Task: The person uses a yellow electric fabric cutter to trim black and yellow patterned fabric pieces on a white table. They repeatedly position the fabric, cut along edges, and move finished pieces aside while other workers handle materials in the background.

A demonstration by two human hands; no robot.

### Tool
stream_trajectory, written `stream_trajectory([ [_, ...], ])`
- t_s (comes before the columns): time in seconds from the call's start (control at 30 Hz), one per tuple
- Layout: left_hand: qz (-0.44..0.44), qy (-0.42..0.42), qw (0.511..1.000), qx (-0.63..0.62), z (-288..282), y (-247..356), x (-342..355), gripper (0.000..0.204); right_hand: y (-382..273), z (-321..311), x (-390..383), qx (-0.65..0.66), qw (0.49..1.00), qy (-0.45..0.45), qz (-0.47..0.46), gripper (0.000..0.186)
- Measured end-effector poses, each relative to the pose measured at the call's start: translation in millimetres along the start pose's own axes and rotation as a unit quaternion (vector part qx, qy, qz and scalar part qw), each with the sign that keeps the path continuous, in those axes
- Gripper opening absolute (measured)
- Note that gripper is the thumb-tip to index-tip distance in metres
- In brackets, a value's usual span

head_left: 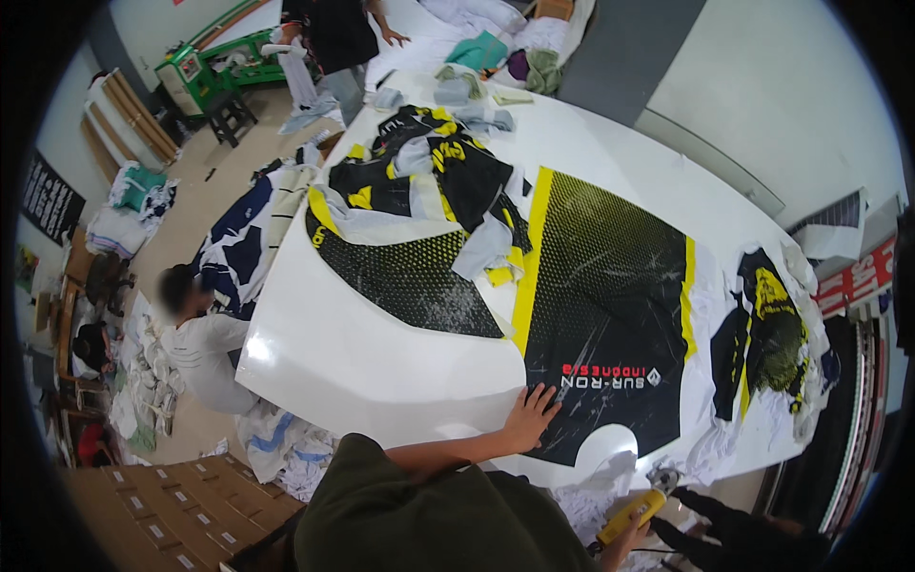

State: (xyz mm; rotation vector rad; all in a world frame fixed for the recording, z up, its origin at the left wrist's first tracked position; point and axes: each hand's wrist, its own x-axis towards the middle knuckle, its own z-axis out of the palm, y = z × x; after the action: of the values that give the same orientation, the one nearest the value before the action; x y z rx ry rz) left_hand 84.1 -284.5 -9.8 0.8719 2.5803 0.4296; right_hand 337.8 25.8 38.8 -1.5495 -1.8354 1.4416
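Observation:
My left hand (530,416) lies flat, fingers spread, on the near edge of a large black printed fabric panel (605,305) with yellow side stripes, spread on white sheet over the table (353,362). My right hand (624,545) grips a yellow-handled electric cutter (640,508) low at the table's near edge, its metal head by the panel's curved neck cut-out (606,446). A second black dotted piece (410,281) lies to the left of the panel.
A heap of black, yellow and grey cut pieces (434,176) sits at mid-table; more scraps (772,334) lie at the right end. One person crouches on the floor at left (200,334); another stands at the far end (334,38). Cardboard boxes (162,505) stack lower left.

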Motion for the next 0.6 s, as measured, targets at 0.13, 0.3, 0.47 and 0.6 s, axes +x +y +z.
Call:
stream_trajectory([
  [0.13, -0.019, -0.001, 1.0, -0.016, 6.1, 3.9, 0.4, 0.1, 3.4, 5.4, 23.3, 0.115, 0.993, -0.011, -0.005, 0.048],
  [0.3, -0.057, -0.007, 0.998, 0.002, 2.4, 16.0, 3.2, 0.092, -0.5, 11.4, 70.1, 0.113, 0.99, -0.086, 0.003, 0.055],
  [0.47, -0.101, -0.014, 0.995, -0.016, 3.1, 26.5, 12.7, 0.085, -10.0, 19.3, 114.9, 0.109, 0.983, -0.149, -0.001, 0.061],
  [0.6, -0.117, -0.029, 0.992, -0.041, 0.0, 29.4, 18.1, 0.082, -19.0, 26.3, 147.4, 0.106, 0.975, -0.193, 0.0, 0.067],
])
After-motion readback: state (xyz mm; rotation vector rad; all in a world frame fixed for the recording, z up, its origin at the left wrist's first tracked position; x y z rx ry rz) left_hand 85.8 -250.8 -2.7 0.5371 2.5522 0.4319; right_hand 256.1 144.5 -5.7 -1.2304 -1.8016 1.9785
